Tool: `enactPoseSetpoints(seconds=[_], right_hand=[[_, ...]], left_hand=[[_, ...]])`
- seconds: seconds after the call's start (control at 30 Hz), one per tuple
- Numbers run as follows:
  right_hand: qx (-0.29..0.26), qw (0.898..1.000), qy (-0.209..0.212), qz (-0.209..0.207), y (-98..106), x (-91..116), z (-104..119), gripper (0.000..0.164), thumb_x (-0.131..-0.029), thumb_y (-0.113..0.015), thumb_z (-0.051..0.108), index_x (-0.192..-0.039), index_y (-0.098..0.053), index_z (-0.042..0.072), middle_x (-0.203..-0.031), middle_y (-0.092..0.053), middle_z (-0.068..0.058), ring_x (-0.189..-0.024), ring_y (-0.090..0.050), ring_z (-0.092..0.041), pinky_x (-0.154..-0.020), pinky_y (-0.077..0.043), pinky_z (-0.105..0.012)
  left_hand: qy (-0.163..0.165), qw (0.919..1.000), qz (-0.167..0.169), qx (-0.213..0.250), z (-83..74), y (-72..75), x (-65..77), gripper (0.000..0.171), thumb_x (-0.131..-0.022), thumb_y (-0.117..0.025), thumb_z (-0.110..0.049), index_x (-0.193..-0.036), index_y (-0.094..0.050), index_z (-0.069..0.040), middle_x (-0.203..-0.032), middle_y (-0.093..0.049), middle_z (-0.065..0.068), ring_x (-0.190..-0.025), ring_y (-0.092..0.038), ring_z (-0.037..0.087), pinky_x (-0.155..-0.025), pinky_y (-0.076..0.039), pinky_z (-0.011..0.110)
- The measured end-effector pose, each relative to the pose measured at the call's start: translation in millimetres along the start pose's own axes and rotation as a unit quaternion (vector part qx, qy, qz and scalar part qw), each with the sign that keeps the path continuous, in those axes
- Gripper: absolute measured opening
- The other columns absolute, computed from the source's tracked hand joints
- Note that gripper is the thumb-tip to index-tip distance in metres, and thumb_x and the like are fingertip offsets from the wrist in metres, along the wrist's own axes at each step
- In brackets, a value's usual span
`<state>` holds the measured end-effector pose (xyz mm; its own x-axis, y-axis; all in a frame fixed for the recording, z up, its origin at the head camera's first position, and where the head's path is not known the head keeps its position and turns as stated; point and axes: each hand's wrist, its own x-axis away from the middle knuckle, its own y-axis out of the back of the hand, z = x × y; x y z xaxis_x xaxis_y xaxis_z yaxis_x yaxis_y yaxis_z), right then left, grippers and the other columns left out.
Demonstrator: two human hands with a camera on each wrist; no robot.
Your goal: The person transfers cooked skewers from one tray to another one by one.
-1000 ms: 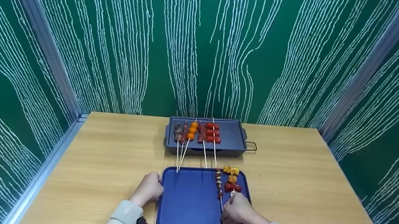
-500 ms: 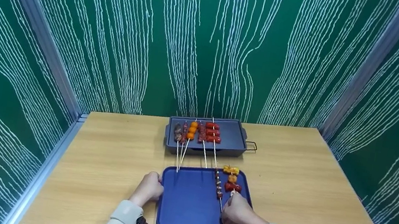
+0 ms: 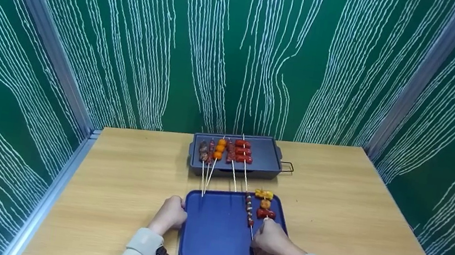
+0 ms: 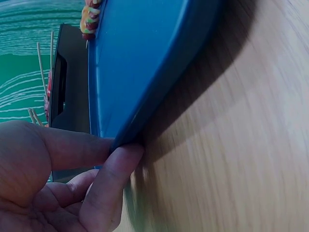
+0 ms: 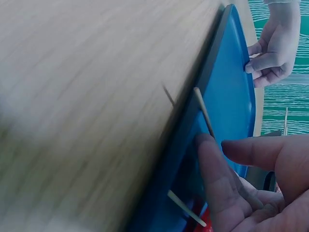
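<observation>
My left hand (image 3: 170,215) pinches the left rim of a blue tray (image 3: 212,232); in the left wrist view its thumb and a finger (image 4: 79,151) meet at the tray's edge. My right hand (image 3: 271,240) is over the tray's right side, pinching the stick of a thin skewer (image 3: 249,209) with small, mostly reddish pieces. That stick's end (image 5: 203,108) sticks out past the fingertips and over the tray's near rim. Beside it lies a skewer of chunky yellow, orange and red pieces (image 3: 265,203), its stick partly hidden under my right hand.
Behind the tray stands a dark grey grill pan (image 3: 266,153) with a wire handle (image 3: 288,167) at its right. Several skewers lie on it, among them orange balls (image 3: 219,148) and red chunks (image 3: 243,151), their sticks reaching toward the tray. A green wall encloses the wooden table.
The thin skewer's pieces show different sides, as if turned, and its stick's near end has shifted slightly left. My left hand and the tray stay where they were.
</observation>
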<state>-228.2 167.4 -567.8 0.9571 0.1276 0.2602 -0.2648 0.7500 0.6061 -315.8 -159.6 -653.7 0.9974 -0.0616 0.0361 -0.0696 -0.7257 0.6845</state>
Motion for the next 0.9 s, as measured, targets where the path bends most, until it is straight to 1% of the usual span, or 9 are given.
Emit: enactPoseSetpoints(seconds=[0.13, 0.27, 0.33, 0.47, 0.57, 0.7, 0.77, 0.83, 0.9], right_hand=[[-0.018, 1.000, 0.009, 0.004, 11.4, -2.0, 3.6, 0.024, -0.086, -0.063, -0.007, -0.063, -0.067, -0.001, -0.056, -0.070, -0.013, -0.045, -0.069, -0.020, -0.047, -0.060, -0.037], [-0.051, 0.999, -0.005, -0.005, 23.9, -4.8, 11.4, 0.018, -0.084, -0.067, -0.009, -0.069, -0.065, 0.000, -0.058, -0.070, -0.013, -0.048, -0.068, -0.019, -0.048, -0.060, -0.035], [-0.058, 0.998, -0.015, -0.013, 29.5, -6.2, 16.0, 0.019, -0.086, -0.065, -0.010, -0.071, -0.065, 0.001, -0.059, -0.070, -0.012, -0.048, -0.068, -0.018, -0.049, -0.060, -0.034], [-0.052, 0.998, -0.030, -0.029, 40.4, -9.4, 23.9, 0.022, -0.090, -0.057, -0.010, -0.075, -0.064, 0.003, -0.061, -0.069, -0.010, -0.050, -0.067, -0.017, -0.050, -0.060, -0.033], [-0.057, 0.997, -0.031, -0.033, 49.3, -12.1, 28.2, 0.023, -0.092, -0.053, -0.011, -0.077, -0.065, 0.002, -0.062, -0.068, -0.008, -0.051, -0.066, -0.017, -0.051, -0.060, -0.033], [-0.089, 0.995, -0.023, -0.027, 62.1, -15.1, 32.6, 0.016, -0.091, -0.058, -0.011, -0.081, -0.067, -0.002, -0.065, -0.069, -0.009, -0.051, -0.065, -0.016, -0.053, -0.061, -0.033], [-0.102, 0.994, -0.021, -0.028, 67.9, -16.3, 34.7, 0.013, -0.091, -0.061, -0.011, -0.083, -0.068, -0.003, -0.067, -0.069, -0.010, -0.052, -0.066, -0.015, -0.054, -0.062, -0.033], [-0.109, 0.993, -0.020, -0.030, 73.1, -17.9, 36.7, 0.011, -0.090, -0.062, -0.010, -0.085, -0.068, -0.004, -0.070, -0.071, -0.010, -0.053, -0.066, -0.015, -0.054, -0.062, -0.033], [-0.110, 0.993, -0.019, -0.034, 77.3, -19.6, 39.0, 0.010, -0.090, -0.062, -0.009, -0.086, -0.068, -0.003, -0.073, -0.072, -0.011, -0.054, -0.067, -0.015, -0.053, -0.060, -0.030]], left_hand=[[0.013, 0.9997, 0.009, 0.016, -0.5, 0.1, -0.1, 0.034, -0.072, -0.049, 0.006, -0.062, -0.036, -0.024, -0.061, -0.033, -0.009, -0.051, -0.038, 0.012, -0.045, -0.029, 0.027], [0.027, 0.9992, 0.017, 0.026, -0.5, 0.5, 0.0, 0.033, -0.073, -0.048, 0.006, -0.063, -0.038, -0.024, -0.062, -0.036, -0.008, -0.051, -0.043, 0.012, -0.044, -0.033, 0.026], [0.027, 0.9992, 0.014, 0.025, -0.3, 0.5, 0.2, 0.033, -0.073, -0.049, 0.006, -0.064, -0.040, -0.023, -0.063, -0.039, -0.007, -0.053, -0.047, 0.013, -0.045, -0.035, 0.027], [0.022, 0.9995, 0.008, 0.022, 1.4, -0.1, -0.1, 0.032, -0.074, -0.051, 0.006, -0.065, -0.042, -0.023, -0.064, -0.043, -0.005, -0.055, -0.051, 0.015, -0.046, -0.038, 0.027], [0.018, 0.9995, 0.008, 0.025, 4.4, -1.2, -1.2, 0.033, -0.074, -0.050, 0.006, -0.064, -0.040, -0.024, -0.063, -0.041, -0.007, -0.053, -0.049, 0.013, -0.045, -0.037, 0.027], [0.002, 0.9998, 0.010, 0.019, 8.3, -2.8, -3.2, 0.036, -0.072, -0.046, 0.006, -0.060, -0.034, -0.025, -0.058, -0.032, -0.011, -0.049, -0.040, 0.010, -0.043, -0.030, 0.026], [-0.007, 0.9998, 0.009, 0.016, 9.0, -3.1, -3.8, 0.036, -0.071, -0.045, 0.005, -0.059, -0.032, -0.026, -0.057, -0.029, -0.013, -0.048, -0.037, 0.009, -0.043, -0.028, 0.025], [-0.011, 0.9998, 0.008, 0.018, 9.0, -3.2, -3.8, 0.036, -0.071, -0.046, 0.005, -0.059, -0.032, -0.026, -0.056, -0.030, -0.013, -0.048, -0.039, 0.009, -0.043, -0.029, 0.025], [-0.004, 0.9997, 0.009, 0.024, 8.1, -2.5, -3.8, 0.036, -0.071, -0.046, 0.005, -0.059, -0.034, -0.026, -0.057, -0.033, -0.012, -0.048, -0.043, 0.009, -0.042, -0.032, 0.025]])
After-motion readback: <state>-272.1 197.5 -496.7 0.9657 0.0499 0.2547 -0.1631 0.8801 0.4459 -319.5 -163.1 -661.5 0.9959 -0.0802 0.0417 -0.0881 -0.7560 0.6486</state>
